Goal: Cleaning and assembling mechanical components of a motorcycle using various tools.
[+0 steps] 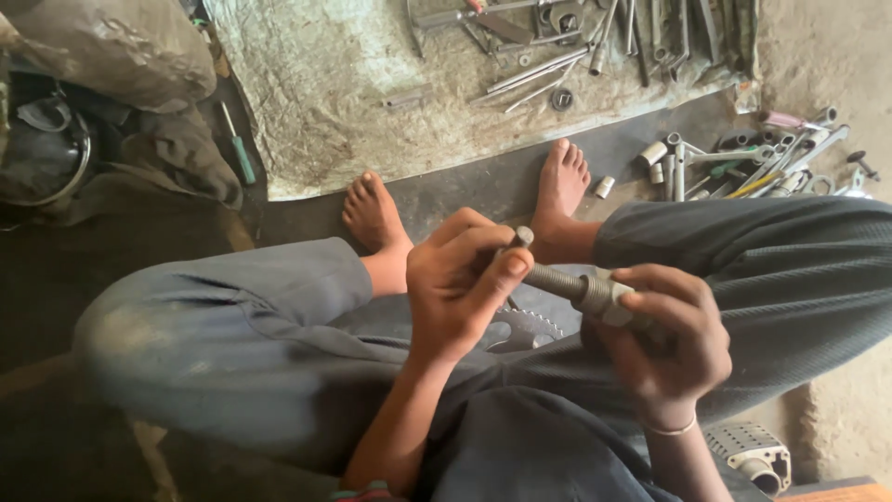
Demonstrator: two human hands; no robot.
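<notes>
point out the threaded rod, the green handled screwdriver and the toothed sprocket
threaded rod (556, 280), head view, on the bare thread between the two hands
green handled screwdriver (242, 159), head view, on its green handle
toothed sprocket (528, 328), head view, on its toothed rim under the hands

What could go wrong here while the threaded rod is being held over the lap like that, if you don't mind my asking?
The nut on the threaded rod could slip from the right hand and fall between the legs. The toothed sprocket lies just under the left hand, so its teeth might nick the fingers. The bare feet rest close to loose sockets and wrenches, which could hurt if stepped on.
</notes>
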